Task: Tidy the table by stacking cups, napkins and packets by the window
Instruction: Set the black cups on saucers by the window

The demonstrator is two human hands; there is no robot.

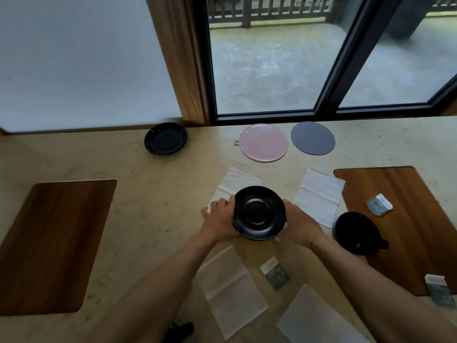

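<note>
A black saucer [259, 213] is gripped at its rim by both hands, left hand [218, 220] and right hand [300, 225], above white napkins [319, 196] on the surface [153, 194]; a black cup [357, 232] sits right.

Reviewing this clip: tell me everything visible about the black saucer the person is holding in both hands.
The black saucer is round, glossy and dark, ceramic by its look, with a raised rim and a circular well in its centre. It is empty and roughly level, facing up. The left hand grips its left edge and the right hand its right edge. It sits over the near end of a white napkin on the beige table; whether it rests there or is lifted clear cannot be told.
</note>
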